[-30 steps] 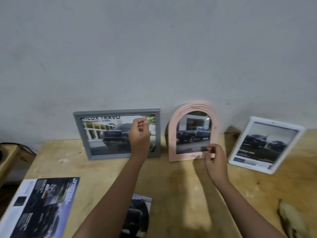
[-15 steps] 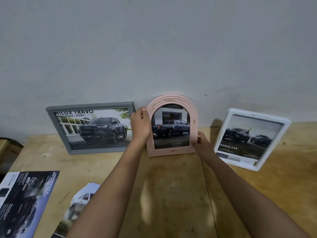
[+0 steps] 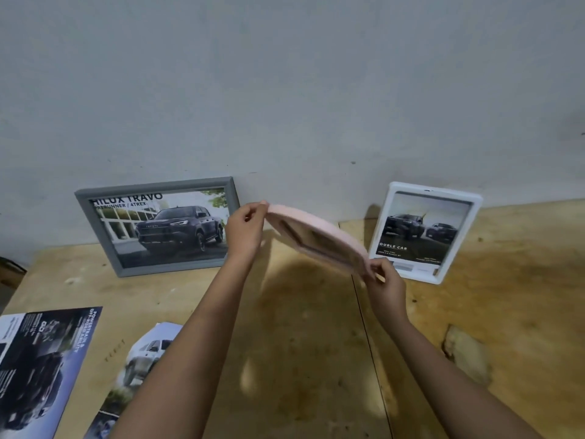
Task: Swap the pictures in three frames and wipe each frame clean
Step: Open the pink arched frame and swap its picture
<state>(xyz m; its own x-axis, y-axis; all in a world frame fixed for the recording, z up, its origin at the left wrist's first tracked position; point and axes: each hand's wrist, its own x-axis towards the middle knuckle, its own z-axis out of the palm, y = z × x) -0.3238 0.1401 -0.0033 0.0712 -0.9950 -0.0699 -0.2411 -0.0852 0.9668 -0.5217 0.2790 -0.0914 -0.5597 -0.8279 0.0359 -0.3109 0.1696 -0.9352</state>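
I hold the pink arched frame [image 3: 319,237] in the air above the wooden table [image 3: 304,327], tipped nearly flat so its edge and underside face me. My left hand [image 3: 245,231] pinches its far left end and my right hand [image 3: 384,283] grips its near right end. A grey frame [image 3: 158,224] with a dark pickup picture leans on the wall at the left. A white frame [image 3: 425,231] with a two-car picture leans on the wall at the right.
Two loose car prints lie at the front left: a dark one [image 3: 41,369] and a white-car one [image 3: 142,369] partly under my left arm. A crumpled beige cloth [image 3: 468,356] lies at the right. A grey wall [image 3: 285,90] backs the table.
Both hands closed on the pink frame, lifted it away from the wall and tipped it from upright to nearly flat. The camera view also shifted.
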